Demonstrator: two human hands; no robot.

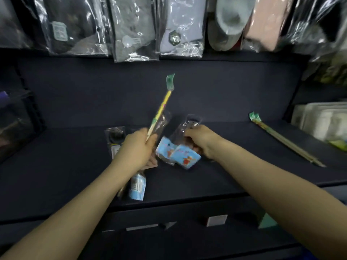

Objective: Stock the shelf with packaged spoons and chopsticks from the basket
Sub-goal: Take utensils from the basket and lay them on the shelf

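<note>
Near edge: your two forearms reach over the dark shelf (pixel 225 177). Just under your L wrist, a spoon pkt w/ blue card (pixel 138 187) lies on the shelf, partly hidden by the arm. Mid: your left hand (pixel 138 147) has its fingers curled round a long chopstick pkt (pixel 161 107), yellow w/ green top, tilted up and to the right, top end off the shelf; a 2nd clear pkt seems held w/ it, cannot tell for sure. Your right hand (pixel 201 141) grips the clear upper part of two blue-card spoon pkts (pixel 178 153), whose card ends rest on the shelf between both hands. Behind your L hand, a dark round-item pkt (pixel 116 136) lies flat. Far R: another chopstick pkt (pixel 285 139) lies diagonally on the shelf, well apart from the hands, near white stacked goods (pixel 323 122). Back: bagged socks (pixel 135 29) hang in a row above.
</note>
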